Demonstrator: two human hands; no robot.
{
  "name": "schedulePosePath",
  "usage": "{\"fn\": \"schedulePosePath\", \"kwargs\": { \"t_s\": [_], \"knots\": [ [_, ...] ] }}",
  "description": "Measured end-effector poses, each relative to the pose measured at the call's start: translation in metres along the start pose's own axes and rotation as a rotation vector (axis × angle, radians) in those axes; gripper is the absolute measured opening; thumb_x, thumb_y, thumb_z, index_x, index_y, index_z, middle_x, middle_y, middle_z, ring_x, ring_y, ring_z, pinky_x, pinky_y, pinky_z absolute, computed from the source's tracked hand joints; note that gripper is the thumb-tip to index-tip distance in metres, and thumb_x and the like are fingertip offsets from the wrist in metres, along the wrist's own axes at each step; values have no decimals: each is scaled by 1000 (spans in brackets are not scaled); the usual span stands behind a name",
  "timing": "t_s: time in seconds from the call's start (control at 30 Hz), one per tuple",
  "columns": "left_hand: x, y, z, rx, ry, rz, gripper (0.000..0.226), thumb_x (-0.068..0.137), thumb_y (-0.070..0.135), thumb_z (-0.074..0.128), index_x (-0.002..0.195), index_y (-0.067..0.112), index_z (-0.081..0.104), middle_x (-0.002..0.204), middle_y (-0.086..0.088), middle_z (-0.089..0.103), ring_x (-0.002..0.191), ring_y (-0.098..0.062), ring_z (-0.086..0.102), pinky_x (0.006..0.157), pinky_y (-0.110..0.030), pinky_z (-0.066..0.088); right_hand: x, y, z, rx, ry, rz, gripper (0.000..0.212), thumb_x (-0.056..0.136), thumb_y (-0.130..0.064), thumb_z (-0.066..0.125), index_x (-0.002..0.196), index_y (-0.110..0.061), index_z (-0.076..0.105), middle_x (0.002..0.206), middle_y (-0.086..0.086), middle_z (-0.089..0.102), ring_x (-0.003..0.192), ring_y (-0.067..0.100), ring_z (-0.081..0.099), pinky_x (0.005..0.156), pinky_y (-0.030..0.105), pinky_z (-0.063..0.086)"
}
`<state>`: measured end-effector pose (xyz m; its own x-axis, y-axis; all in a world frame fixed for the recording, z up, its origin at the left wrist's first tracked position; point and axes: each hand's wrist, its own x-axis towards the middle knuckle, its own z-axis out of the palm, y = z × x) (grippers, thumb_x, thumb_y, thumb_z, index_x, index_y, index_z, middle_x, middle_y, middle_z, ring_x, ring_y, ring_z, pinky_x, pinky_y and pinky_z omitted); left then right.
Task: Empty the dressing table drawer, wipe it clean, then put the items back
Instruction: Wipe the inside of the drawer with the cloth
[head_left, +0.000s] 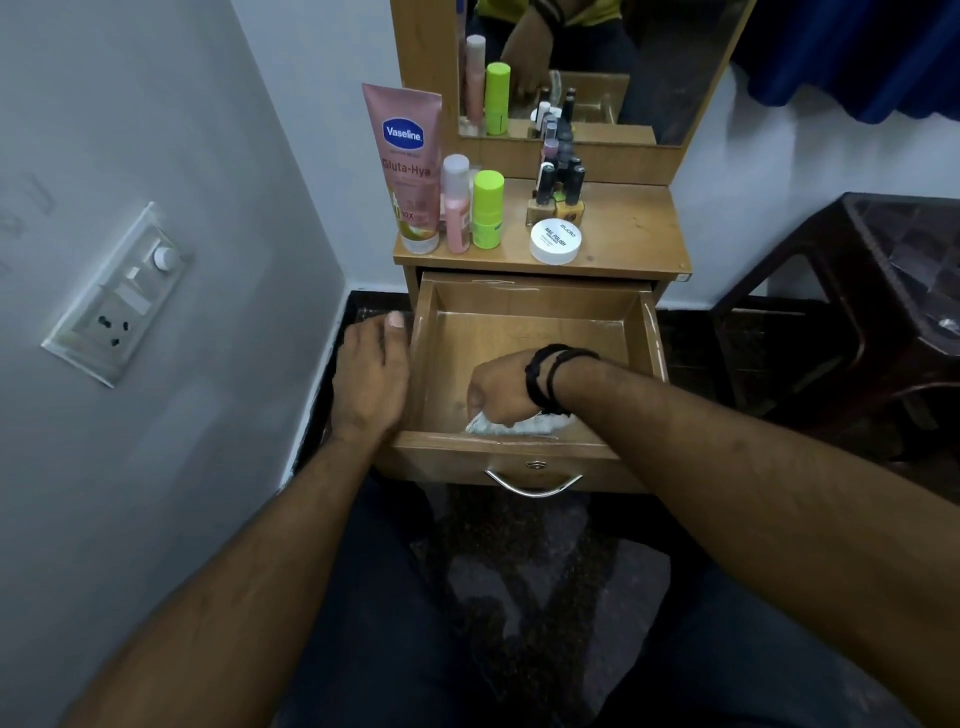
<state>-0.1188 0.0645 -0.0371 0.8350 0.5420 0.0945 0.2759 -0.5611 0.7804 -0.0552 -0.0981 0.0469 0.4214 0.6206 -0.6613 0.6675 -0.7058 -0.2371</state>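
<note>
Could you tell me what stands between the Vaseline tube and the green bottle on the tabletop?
In the head view, a pink bottle stands between the Vaseline tube and green bottle.

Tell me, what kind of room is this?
Probably a bedroom or dressing corner: a small wooden dressing table with a mirror, a lotion tube and nail polish bottles on top.

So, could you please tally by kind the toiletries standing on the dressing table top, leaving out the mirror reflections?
Tall pink Vaseline tube: 1
Pink bottle: 1
Green bottle: 1
White round tub: 1
Nail polish bottles: a tight cluster, too overlapped to count exactly
Total: 4, plus the nail polish cluster
</note>
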Motion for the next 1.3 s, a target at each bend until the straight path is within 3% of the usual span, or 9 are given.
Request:
{"fn": "schedulePosePath", "kwargs": {
  "t_s": [0.07, 0.2, 0.27, 0.43, 0.63, 0.83, 0.97, 1.1, 1.3],
  "knots": [
    [3, -3, -1, -145, 70, -89, 56, 102, 63, 22, 115, 22, 59, 118, -5, 58, 109, -21, 54, 102, -50, 45, 3, -18, 0, 59, 14, -53, 33, 95, -3, 47, 124, -2, 63, 122, 13, 66, 110, 28, 62, 79, 31, 50],
    [3, -1, -2, -179, 100, -82, 54, 106, 53, 25, 119, 14, 60, 120, -8, 57, 110, -19, 51, 105, -43, 42, 20, -50, 5, 236, 186, -86, 19, 95, 2, 44, 82, 0, 58, 76, 8, 55, 73, 20, 47, 54, 21, 36],
    [3, 0, -2, -137, 90, -40, 50, 107, 49, 26, 116, 13, 59, 115, -9, 57, 107, -21, 51, 102, -44, 43, 21, -51, 7, 275, 204, -102, 29, 93, 6, 42, 67, -6, 48, 66, 3, 42, 61, 16, 38, 45, 18, 27],
    [0, -3, 2, 77, 9, 69, 57, 103, 58, 19, 110, 17, 58, 114, -10, 58, 106, -27, 53, 95, -51, 46, -9, -15, 6, 327, 129, -119, 46, 86, 5, 46, 112, -22, 72, 100, -10, 67, 86, 9, 61, 70, 22, 50],
    [-3, 2, 5, 390, -129, 177, 58, 103, 57, 20, 125, 18, 58, 129, -9, 53, 119, -27, 50, 98, -54, 47, -31, 42, 8, 155, 17, 21, 49, 83, 3, 56, 109, -36, 71, 108, -10, 68, 104, 23, 64, 92, 44, 55],
    [-2, 0, 7, 432, -152, 166, 51, 105, 52, 27, 127, 17, 57, 132, -10, 52, 121, -28, 49, 98, -54, 46, -50, 65, 12, 44, -22, 110, 43, 87, 2, 49, 110, -31, 64, 113, -6, 62, 106, 21, 60, 92, 41, 53],
    [-1, 1, 6, 422, -158, 175, 55, 103, 55, 24, 126, 17, 57, 131, -10, 53, 120, -27, 50, 98, -55, 47, -68, 75, 13, -156, -168, 255, 36, 97, -7, 43, 123, -24, 60, 101, -8, 55, 93, 13, 51, 68, 23, 40],
    [-2, 1, 6, 417, -155, 167, 53, 105, 54, 25, 127, 17, 56, 133, -10, 52, 121, -28, 50, 100, -55, 46, -62, 62, 15, -157, -129, 241, 32, 100, -13, 46, 129, -19, 59, 123, 1, 60, 108, 21, 56, 80, 27, 39],
    [0, 1, 3, 349, -127, 141, 56, 104, 55, 20, 122, 16, 57, 129, -10, 53, 118, -28, 50, 98, -56, 45, -54, 64, 19, -12, -45, 203, 37, 92, -2, 49, 117, -21, 67, 112, -2, 68, 101, 18, 61, 84, 33, 51]
  ]
}}
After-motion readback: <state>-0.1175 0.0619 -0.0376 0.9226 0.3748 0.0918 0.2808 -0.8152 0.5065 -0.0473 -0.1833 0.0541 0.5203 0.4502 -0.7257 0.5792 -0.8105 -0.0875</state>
